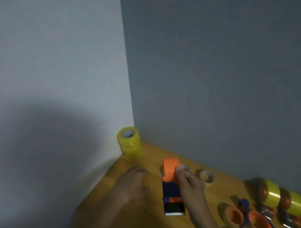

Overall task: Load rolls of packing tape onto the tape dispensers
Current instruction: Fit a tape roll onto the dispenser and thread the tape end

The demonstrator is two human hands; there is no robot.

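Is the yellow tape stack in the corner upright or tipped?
Upright: the yellow tape stack stands on the table against the wall, core hole facing up.

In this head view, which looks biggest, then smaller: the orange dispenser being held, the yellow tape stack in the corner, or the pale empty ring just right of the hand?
1. Orange dispenser, largest, though it lies nearer the camera.
2. Yellow tape stack, farther back, so its true size may be closer.
3. Pale ring, clearly smallest.

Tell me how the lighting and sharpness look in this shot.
Head view: dim and soft throughout; left hand motion-blurred; a big shadow darkens the left wall; right hand on the dispenser is clearer; glare on the rolls at right.
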